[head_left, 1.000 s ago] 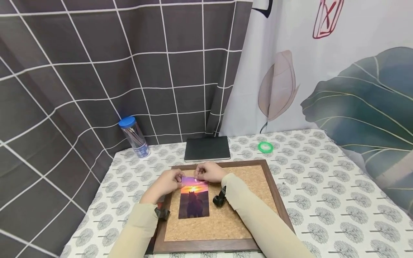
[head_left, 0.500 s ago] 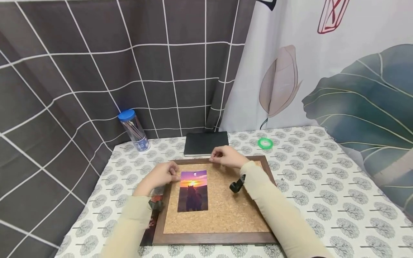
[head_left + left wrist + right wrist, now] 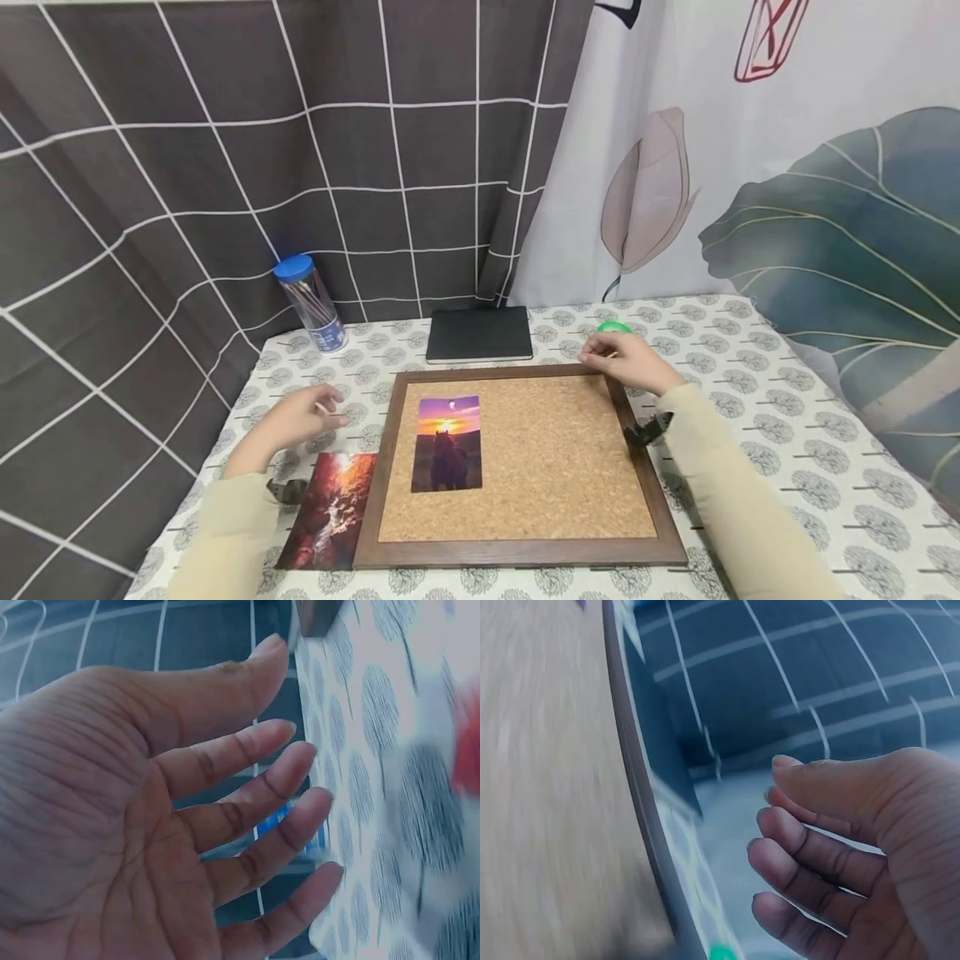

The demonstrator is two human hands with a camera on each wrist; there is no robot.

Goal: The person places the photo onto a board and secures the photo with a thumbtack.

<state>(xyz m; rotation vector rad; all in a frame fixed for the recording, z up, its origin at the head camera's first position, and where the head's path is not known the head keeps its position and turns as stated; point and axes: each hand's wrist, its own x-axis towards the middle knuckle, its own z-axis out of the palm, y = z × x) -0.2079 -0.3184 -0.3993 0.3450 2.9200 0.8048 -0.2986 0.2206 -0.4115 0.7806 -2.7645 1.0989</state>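
Observation:
A corkboard (image 3: 555,450) with a brown wooden frame lies flat on the table. On its left part is a photo (image 3: 447,454) of a horse before a purple and orange sunset, with a small white pushpin (image 3: 452,405) at its top edge. Left of the board, above a reddish picture (image 3: 330,512), hovers my left hand (image 3: 296,417), fingers spread and holding nothing in the left wrist view. My right hand (image 3: 630,362) is over the board's far right corner. Its fingers are loosely curled, with nothing between them in the right wrist view.
A black notebook (image 3: 480,333) lies behind the board. Green tape (image 3: 613,327) is partly hidden behind my right hand. At the back left stands a clear canister (image 3: 311,304) with a blue lid. Curtains rise behind the tree-patterned tablecloth (image 3: 780,417).
Both hands have left the photo. The left moved left off the board, uncovering the reddish picture, and the right moved to the far right corner. The photo stays pinned on the cork.

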